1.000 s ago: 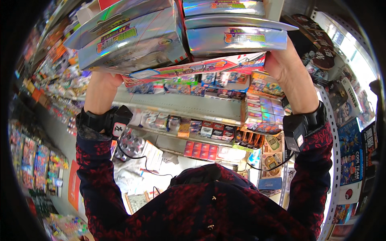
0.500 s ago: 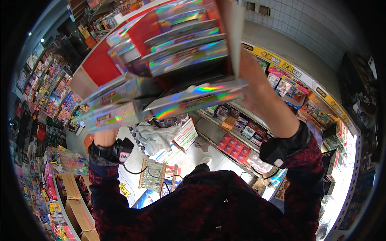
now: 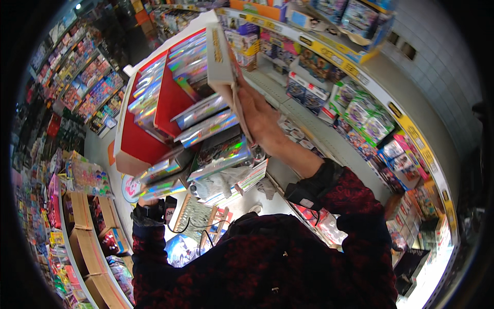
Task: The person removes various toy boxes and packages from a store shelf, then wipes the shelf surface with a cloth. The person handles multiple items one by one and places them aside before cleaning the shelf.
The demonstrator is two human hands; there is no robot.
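Observation:
A white display box (image 3: 218, 56) with red inner walls is held up in front of me, tilted. Rows of shiny rainbow-foil packs (image 3: 190, 54) stand in its compartments. Several foil packs (image 3: 206, 126) lean loosely towards its near side, and some stick out over the near edge. My right hand (image 3: 260, 118) is closed on the box's right wall, its fingertips hidden behind the cardboard. At the near left corner, my left hand (image 3: 148, 202) is under the box and the protruding packs. Its fingers are hidden there.
On the right runs a shelf unit with a yellow label strip (image 3: 334, 57) and boxed goods. Stacked brown cartons (image 3: 85, 232) stand at the lower left. Below the box are a grey cloth (image 3: 213, 188) and a small woven stool (image 3: 193, 216). Packed racks (image 3: 82, 77) line the far left.
The box has moved lower and farther from my head, and my view has swung towards the right-hand shelves. My right hand has come inwards with it. Both hands stay at the box.

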